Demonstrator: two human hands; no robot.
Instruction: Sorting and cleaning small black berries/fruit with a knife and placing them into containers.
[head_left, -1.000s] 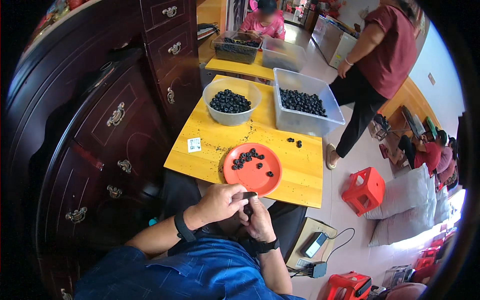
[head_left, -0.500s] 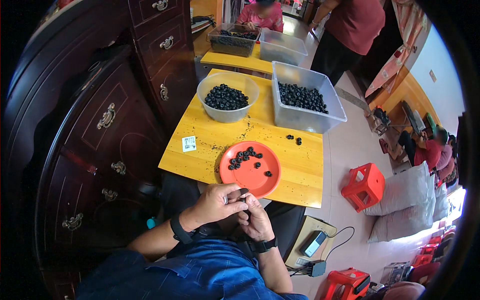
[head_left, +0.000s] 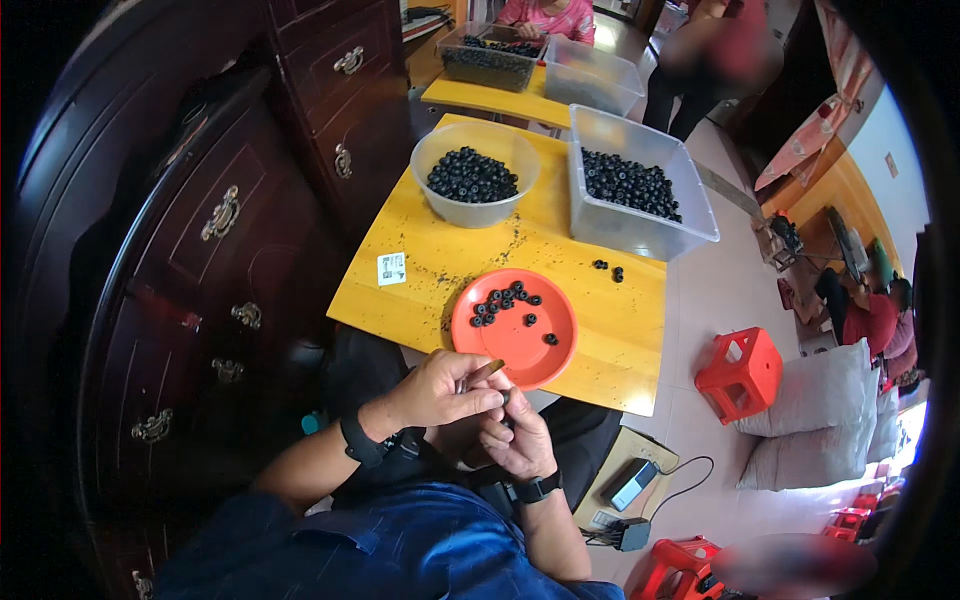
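Note:
Just beyond my lap, my two hands meet in front of the red plate (head_left: 480, 345). My left hand (head_left: 440, 390) is closed on a thin, brownish-tipped piece (head_left: 486, 373); I cannot tell its exact kind. Pressed up against it, my right hand (head_left: 520, 440) pinches a small dark part (head_left: 506, 397), mostly covered by the fingers. Several small black ring-shaped parts (head_left: 490, 307) lie on the plate, most grouped at its upper left. Two more sit apart, toward the right side.
On the yellow table (head_left: 610, 330) stand a round clear tub (head_left: 418, 165) and a rectangular clear bin (head_left: 640, 238), both holding black parts. A few loose parts (head_left: 608, 268) lie near the bin. A dark cabinet (head_left: 180, 300) borders the left; a red stool (head_left: 740, 375) stands right.
The table and its things sit slightly further right and higher in view. My left hand has tilted, so the thin piece now points up and shows a brownish face.

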